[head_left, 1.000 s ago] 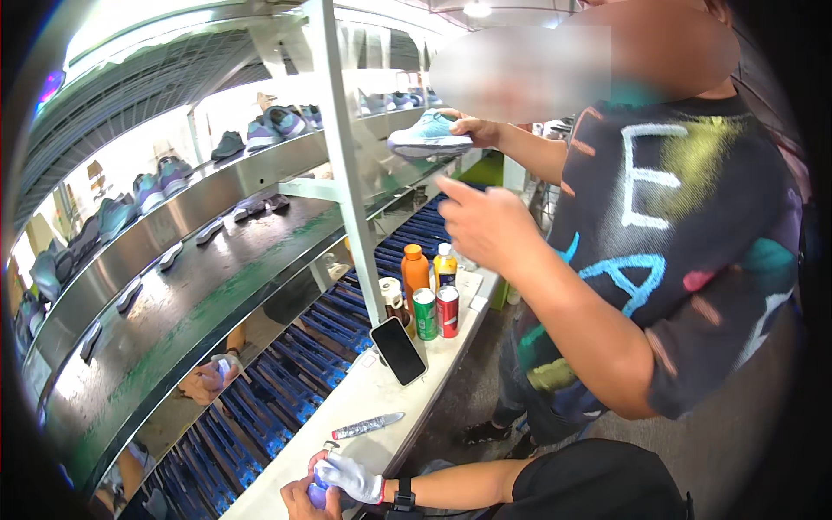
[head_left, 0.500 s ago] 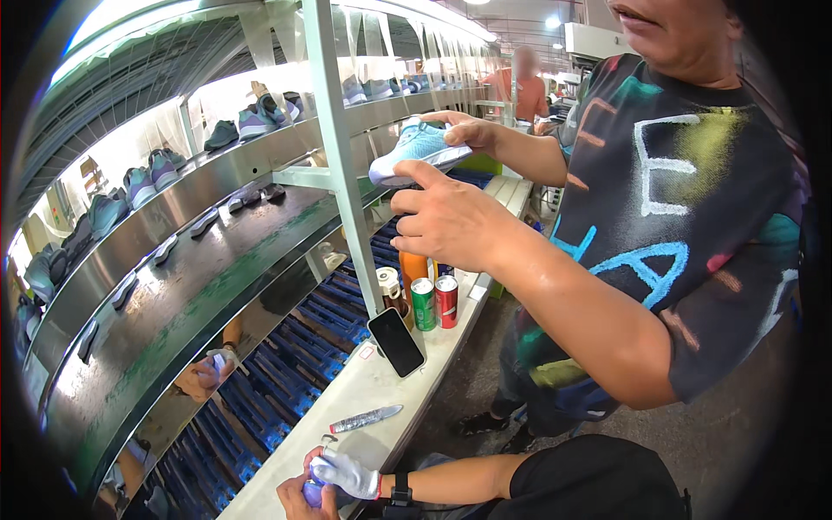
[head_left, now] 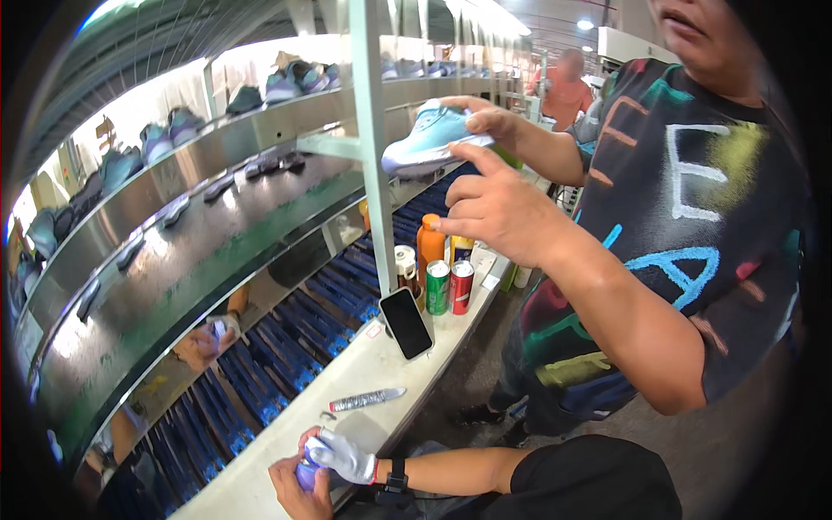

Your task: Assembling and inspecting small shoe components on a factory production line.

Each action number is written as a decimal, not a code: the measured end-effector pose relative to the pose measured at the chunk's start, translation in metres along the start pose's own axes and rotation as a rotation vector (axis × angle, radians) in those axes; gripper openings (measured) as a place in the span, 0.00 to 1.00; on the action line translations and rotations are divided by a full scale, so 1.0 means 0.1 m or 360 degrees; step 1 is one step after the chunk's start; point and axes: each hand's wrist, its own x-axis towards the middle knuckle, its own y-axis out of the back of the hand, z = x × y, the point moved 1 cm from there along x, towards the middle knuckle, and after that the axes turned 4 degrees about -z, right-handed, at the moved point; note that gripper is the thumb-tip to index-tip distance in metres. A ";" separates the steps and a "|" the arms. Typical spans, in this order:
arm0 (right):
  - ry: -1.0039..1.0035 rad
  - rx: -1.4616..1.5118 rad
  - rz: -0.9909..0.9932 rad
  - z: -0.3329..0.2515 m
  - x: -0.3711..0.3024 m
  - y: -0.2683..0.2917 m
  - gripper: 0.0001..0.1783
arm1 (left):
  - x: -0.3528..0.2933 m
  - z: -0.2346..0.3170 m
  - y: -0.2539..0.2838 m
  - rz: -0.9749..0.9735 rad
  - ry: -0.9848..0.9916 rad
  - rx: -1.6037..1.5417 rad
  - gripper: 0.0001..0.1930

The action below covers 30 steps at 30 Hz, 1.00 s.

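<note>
Low in the head view, both my hands meet over the bench. My left hand, bare, has its fingers closed round a small glossy purple object whose kind I cannot make out. From the other side, my right hand, in a white glove with bare fingertips, grips the same object. Just beyond them lies a pen-shaped tool with a silver patterned body and red end, untouched. A small dark hooked piece is beside it.
A co-worker stands to the right, holding a light-blue shoe and pointing at its sole. A phone, a green can, a red can and an orange bottle stand by a post. Shoes line the conveyor.
My view has shifted slightly, moving the bench things within the picture. The co-worker's pointing finger has gone from the shoe's toe to its sole side. My hands keep hold of the purple object.
</note>
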 end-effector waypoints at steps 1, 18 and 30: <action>0.0039 -0.0128 -0.0027 0.00 0.00 -0.01 0.13 | -0.01 -0.06 -0.02 0.0062 -0.0094 0.0016 0.24; -0.0088 -0.0301 -0.0632 -0.26 0.39 0.23 0.57 | 0.38 0.04 0.36 -0.0642 0.0249 0.0015 0.35; -0.0157 0.0532 -0.0037 0.00 0.50 0.03 0.11 | 0.33 -0.42 0.31 -0.0462 0.0399 -0.0236 0.38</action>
